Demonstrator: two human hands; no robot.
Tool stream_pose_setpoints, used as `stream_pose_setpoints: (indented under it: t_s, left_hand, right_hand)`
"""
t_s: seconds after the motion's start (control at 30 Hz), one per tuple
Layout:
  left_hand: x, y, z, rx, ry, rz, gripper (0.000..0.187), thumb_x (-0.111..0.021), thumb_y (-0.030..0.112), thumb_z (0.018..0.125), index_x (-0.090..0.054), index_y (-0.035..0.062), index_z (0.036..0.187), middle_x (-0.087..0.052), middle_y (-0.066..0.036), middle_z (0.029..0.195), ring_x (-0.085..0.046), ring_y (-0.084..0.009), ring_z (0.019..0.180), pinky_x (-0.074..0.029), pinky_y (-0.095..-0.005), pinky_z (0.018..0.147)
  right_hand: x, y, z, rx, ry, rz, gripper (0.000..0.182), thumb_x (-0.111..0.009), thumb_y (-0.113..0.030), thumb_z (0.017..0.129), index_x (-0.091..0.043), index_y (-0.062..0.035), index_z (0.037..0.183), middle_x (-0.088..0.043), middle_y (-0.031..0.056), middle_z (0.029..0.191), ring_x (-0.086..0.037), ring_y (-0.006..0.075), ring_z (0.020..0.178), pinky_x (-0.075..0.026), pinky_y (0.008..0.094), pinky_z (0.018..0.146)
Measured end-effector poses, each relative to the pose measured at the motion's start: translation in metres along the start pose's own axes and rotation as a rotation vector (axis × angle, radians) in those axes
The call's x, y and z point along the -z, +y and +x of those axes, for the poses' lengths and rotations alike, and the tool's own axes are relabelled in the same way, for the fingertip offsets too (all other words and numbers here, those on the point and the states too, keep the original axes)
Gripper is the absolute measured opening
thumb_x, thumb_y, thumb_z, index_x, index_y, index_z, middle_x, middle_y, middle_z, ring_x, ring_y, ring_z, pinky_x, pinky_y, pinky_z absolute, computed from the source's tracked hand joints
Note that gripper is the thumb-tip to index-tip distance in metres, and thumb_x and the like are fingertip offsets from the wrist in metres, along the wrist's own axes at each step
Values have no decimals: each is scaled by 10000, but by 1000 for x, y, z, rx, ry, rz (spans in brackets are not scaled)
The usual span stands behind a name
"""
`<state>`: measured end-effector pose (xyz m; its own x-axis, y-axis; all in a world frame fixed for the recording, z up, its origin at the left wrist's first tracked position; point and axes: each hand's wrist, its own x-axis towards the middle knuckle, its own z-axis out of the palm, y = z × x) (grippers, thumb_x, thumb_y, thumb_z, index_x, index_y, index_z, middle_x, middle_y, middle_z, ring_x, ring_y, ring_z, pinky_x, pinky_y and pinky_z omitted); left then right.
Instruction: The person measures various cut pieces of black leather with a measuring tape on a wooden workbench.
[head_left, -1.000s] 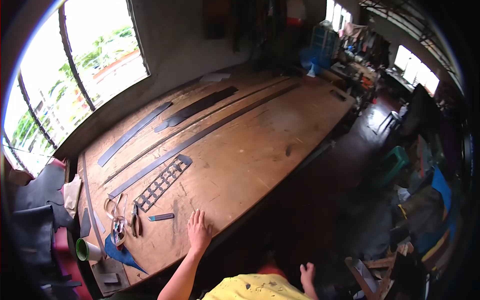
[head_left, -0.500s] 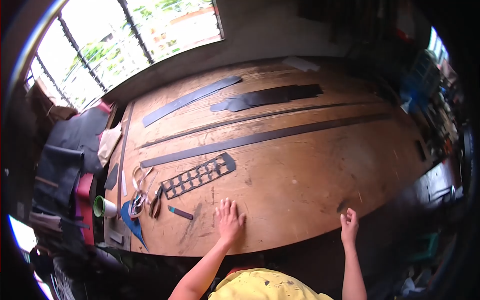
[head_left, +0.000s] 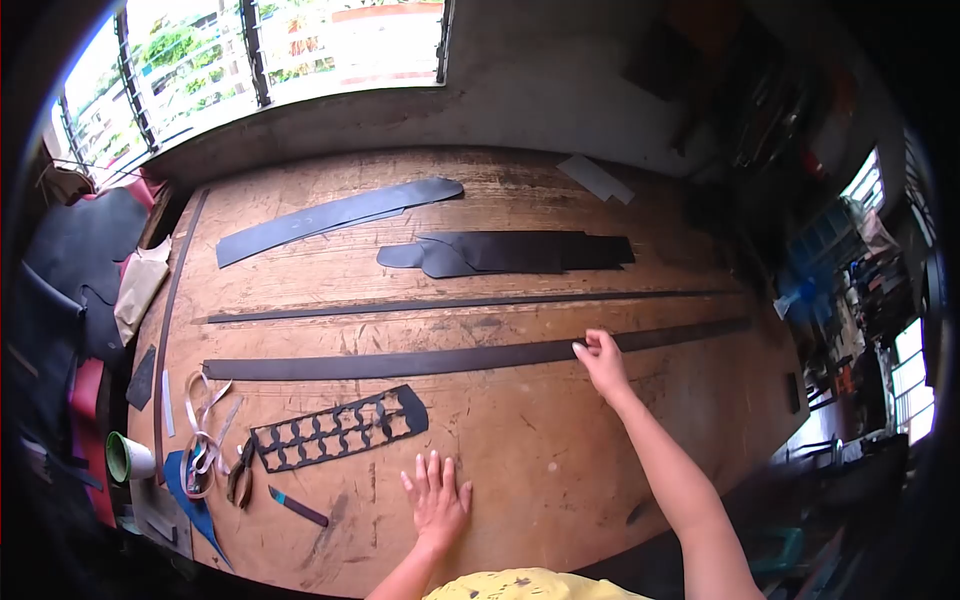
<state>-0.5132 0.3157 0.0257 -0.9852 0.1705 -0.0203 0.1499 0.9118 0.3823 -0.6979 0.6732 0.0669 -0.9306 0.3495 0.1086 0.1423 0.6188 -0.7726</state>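
My left hand (head_left: pixel 438 508) lies flat on the wooden table (head_left: pixel 540 500) near its front edge, fingers spread and nothing in them. Farther forward, my right hand (head_left: pixel 605 370) is over the long dark leather strip (head_left: pixel 420 362), its fingers loosely bent and thumb apart. Whether its fingertips touch the strip cannot be made out. Beyond that strip runs a thinner dark strip (head_left: pixel 450 305). A black cut-out lattice piece (head_left: pixel 340 430) lies ahead and left of my left hand, with a knife (head_left: pixel 298 506) and pliers (head_left: pixel 240 475) nearby.
Dark leather pieces (head_left: pixel 520 253) and a long greyish piece (head_left: pixel 330 218) lie toward the back. At left are pale ribbons (head_left: pixel 208 440), a blue scrap (head_left: pixel 195 510) and a green-white cup (head_left: pixel 130 457). Draped dark material (head_left: pixel 85 250) borders the table's left side, below a louvred window (head_left: pixel 200 60).
My right hand has moved forward and left, from the table's near right edge to the long strip. My left hand stays flat on the table. The camera view has shifted.
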Motion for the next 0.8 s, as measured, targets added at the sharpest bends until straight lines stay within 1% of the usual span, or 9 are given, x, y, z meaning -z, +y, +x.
stream_pose_setpoints:
  t_s: [0.17, 0.23, 0.27, 0.4, 0.43, 0.53, 0.63, 0.73, 0.8]
  left_hand:
    - [2, 2, 5, 10, -19, 2, 636, -651, 402, 910, -477, 71, 1424, -356, -159, 1555, -218, -387, 1497, -101, -654, 1199]
    - [-1, 1, 5, 7, -30, 30, 647, -667, 408, 895, -484, 73, 1418, -361, -158, 1553, -226, -396, 1491, -106, -662, 1193]
    - [-1, 2, 6, 36, -35, 30, 647, -667, 408, 895, -484, 73, 1418, -361, -158, 1553, -226, -396, 1491, -106, -662, 1193]
    - [0, 4, 9, 20, -9, 24, 650, -686, 417, 887, -499, 106, 1426, -395, -144, 1546, -268, -375, 1487, -146, -653, 1188]
    - [2, 4, 9, 11, 13, 12, 646, -686, 420, 892, -501, 118, 1433, -404, -138, 1547, -282, -363, 1486, -160, -647, 1186]
    - [7, 6, 11, 31, 10, 10, 633, -653, 438, 926, -491, 131, 1455, -402, -117, 1559, -289, -326, 1492, -170, -627, 1188]
    - [5, 6, 9, 42, 4, 59, 623, -617, 466, 946, -490, 132, 1457, -386, -110, 1570, -273, -314, 1498, -172, -620, 1189]
    - [4, 8, 11, 24, 14, 74, 618, -585, 488, 961, -490, 133, 1457, -374, -104, 1576, -258, -308, 1503, -172, -616, 1188]
    - [6, 8, 11, 12, 35, 44, 593, -587, 470, 964, -505, 132, 1444, -383, -103, 1570, -279, -293, 1494, -195, -602, 1181]
  right_hand:
    - [-54, -27, 141, -245, 60, -136, 464, -808, -346, 842, -644, -11, 1116, -706, 126, 1036, -678, 240, 967, -529, 355, 879]
    - [-81, -1, 193, -275, 192, -245, 488, -816, -362, 815, -662, 8, 1093, -718, 177, 1054, -682, 319, 1023, -527, 412, 910]
    - [-85, -3, 211, -377, 136, -302, 572, -779, -416, 821, -641, -14, 1203, -688, 222, 1191, -641, 375, 1158, -505, 455, 996]
    - [-118, 9, 253, -464, 359, -494, 740, -884, -363, 711, -594, 67, 1239, -655, 301, 1213, -629, 410, 1180, -484, 461, 1064]
    - [-112, 20, 267, -503, 250, -343, 727, -895, -278, 695, -586, 73, 1250, -664, 274, 1213, -651, 352, 1145, -493, 446, 1037]
    - [-115, 67, 290, -531, 272, 102, 192, -833, -84, 699, -677, 19, 740, -700, 118, 807, -673, 239, 772, -551, 402, 697]
    - [-89, 41, 269, -688, -2, 352, 148, -739, -167, 862, -641, -56, 871, -581, 38, 725, -609, 176, 642, -538, 294, 567]
    - [-62, 51, 222, -581, -69, 792, 187, -679, -149, 933, -590, -53, 1066, -667, 65, 898, -707, 203, 755, -587, 293, 569]
    - [-40, 53, 160, -525, -120, 886, 159, -672, -124, 952, -586, -49, 1063, -682, 70, 938, -718, 193, 811, -610, 269, 623]
